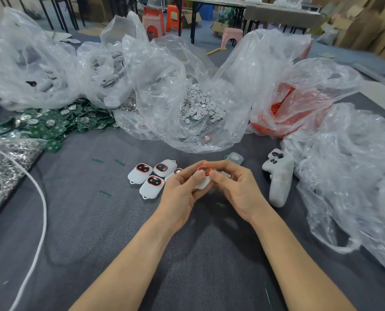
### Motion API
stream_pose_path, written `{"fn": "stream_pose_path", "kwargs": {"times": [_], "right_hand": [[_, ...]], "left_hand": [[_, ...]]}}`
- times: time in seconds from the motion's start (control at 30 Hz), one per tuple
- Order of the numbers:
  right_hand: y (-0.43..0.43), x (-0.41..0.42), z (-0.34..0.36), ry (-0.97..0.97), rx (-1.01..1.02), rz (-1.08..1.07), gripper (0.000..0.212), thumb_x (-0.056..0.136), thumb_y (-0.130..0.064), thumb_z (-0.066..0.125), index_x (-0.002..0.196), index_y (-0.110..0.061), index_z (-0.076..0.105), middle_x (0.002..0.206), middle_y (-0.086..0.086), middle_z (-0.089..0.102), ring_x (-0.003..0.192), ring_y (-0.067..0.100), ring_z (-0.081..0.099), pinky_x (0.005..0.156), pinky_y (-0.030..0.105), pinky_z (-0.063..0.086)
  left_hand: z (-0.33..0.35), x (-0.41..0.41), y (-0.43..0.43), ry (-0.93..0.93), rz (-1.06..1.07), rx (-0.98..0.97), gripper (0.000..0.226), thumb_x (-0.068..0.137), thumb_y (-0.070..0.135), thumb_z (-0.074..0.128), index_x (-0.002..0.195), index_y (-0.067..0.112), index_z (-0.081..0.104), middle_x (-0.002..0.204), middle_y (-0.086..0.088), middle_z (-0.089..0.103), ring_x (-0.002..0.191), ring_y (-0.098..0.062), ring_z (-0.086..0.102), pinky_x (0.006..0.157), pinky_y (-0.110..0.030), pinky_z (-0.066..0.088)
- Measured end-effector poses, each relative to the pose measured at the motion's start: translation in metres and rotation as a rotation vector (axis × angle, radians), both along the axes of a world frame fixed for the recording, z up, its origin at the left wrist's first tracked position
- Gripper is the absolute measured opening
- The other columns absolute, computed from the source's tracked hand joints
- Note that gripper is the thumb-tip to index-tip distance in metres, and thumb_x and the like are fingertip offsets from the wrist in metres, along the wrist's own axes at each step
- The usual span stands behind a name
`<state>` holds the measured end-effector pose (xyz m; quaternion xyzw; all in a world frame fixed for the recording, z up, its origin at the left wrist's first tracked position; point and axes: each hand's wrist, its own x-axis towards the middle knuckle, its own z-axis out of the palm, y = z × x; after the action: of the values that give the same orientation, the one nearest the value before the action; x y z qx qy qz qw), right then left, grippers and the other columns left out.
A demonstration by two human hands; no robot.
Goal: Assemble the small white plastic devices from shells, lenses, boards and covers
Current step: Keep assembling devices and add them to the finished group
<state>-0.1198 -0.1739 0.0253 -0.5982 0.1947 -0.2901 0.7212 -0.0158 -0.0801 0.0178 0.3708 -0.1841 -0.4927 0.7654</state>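
Note:
Between both hands I hold a small white device shell with a red-rimmed lens on its top. My left hand grips it from the left with the thumb near the lens; my right hand grips it from the right, thumb against the red rim. To the left lie three assembled white devices with red-ringed windows, and a fourth is partly hidden behind my left fingers.
Green circuit boards are heaped at the left, white round discs in a clear bag at centre, red parts in a bag at right. A white controller, a metal-parts bag, a white cable and a clear part lie nearby.

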Motion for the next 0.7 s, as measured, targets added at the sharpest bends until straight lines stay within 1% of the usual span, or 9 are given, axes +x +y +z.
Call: {"fn": "stream_pose_path", "kwargs": {"times": [0.07,0.13,0.23,0.37,0.5,0.6,0.7], "right_hand": [[-0.0014,-0.0009,0.0006,0.012,-0.020,0.006,0.017,0.081,-0.011,0.067,0.097,-0.013,0.072,0.101,0.016,0.071,0.099,0.028,0.066,0.088,0.037,0.053],[-0.0026,-0.0010,0.0001,0.030,-0.051,0.002,0.014,0.083,-0.010,0.067,0.095,-0.015,0.073,0.101,0.017,0.071,0.099,0.030,0.066,0.088,0.038,0.054],[-0.0031,0.0010,-0.0015,0.055,-0.085,-0.005,0.015,0.083,-0.013,0.063,0.091,-0.021,0.074,0.099,0.014,0.072,0.099,0.030,0.067,0.087,0.037,0.054],[-0.0041,0.0037,-0.0041,0.092,-0.113,-0.027,0.014,0.078,-0.020,0.066,0.088,-0.024,0.073,0.096,0.010,0.073,0.098,0.027,0.068,0.083,0.036,0.054],[-0.0058,0.0043,-0.0076,0.112,-0.109,-0.057,0.016,0.068,-0.028,0.067,0.082,-0.024,0.072,0.092,0.010,0.072,0.095,0.029,0.069,0.080,0.039,0.056],[-0.0055,0.0033,-0.0085,0.110,-0.092,-0.069,0.016,0.065,-0.029,0.068,0.080,-0.023,0.072,0.090,0.010,0.072,0.093,0.029,0.069,0.076,0.038,0.055],[-0.0054,0.0005,-0.0084,0.091,-0.059,-0.063,0.013,0.070,-0.022,0.070,0.082,-0.021,0.073,0.092,0.012,0.072,0.092,0.032,0.069,0.078,0.046,0.056]], "left_hand": [[0.0011,-0.0009,0.0007,-0.022,-0.009,0.007,0.028,0.091,-0.001,0.050,0.117,-0.001,0.060,0.101,-0.013,0.073,0.096,-0.020,0.070,0.077,-0.023,0.056],[0.0023,-0.0019,0.0004,-0.024,0.005,0.036,0.034,0.091,-0.004,0.050,0.125,-0.006,0.055,0.111,-0.020,0.069,0.099,-0.023,0.069,0.079,-0.025,0.056],[0.0027,-0.0027,-0.0004,-0.025,0.028,0.069,0.038,0.091,-0.007,0.050,0.130,-0.007,0.050,0.120,-0.027,0.062,0.100,-0.025,0.068,0.079,-0.026,0.057],[0.0029,-0.0047,-0.0006,-0.067,0.048,0.087,0.038,0.090,-0.010,0.051,0.128,-0.003,0.052,0.116,-0.024,0.065,0.095,-0.022,0.070,0.078,-0.026,0.057],[0.0023,-0.0071,-0.0022,-0.181,0.058,0.118,0.037,0.087,-0.012,0.056,0.120,0.005,0.059,0.118,-0.024,0.064,0.102,-0.026,0.067,0.085,-0.032,0.057],[0.0021,-0.0079,-0.0019,-0.272,0.065,0.142,0.038,0.087,-0.011,0.057,0.120,0.007,0.059,0.118,-0.023,0.065,0.107,-0.031,0.065,0.089,-0.037,0.056],[0.0022,-0.0086,-0.0007,-0.351,0.074,0.169,0.037,0.086,-0.008,0.060,0.118,0.012,0.061,0.116,-0.020,0.067,0.109,-0.035,0.063,0.095,-0.045,0.052]]}}
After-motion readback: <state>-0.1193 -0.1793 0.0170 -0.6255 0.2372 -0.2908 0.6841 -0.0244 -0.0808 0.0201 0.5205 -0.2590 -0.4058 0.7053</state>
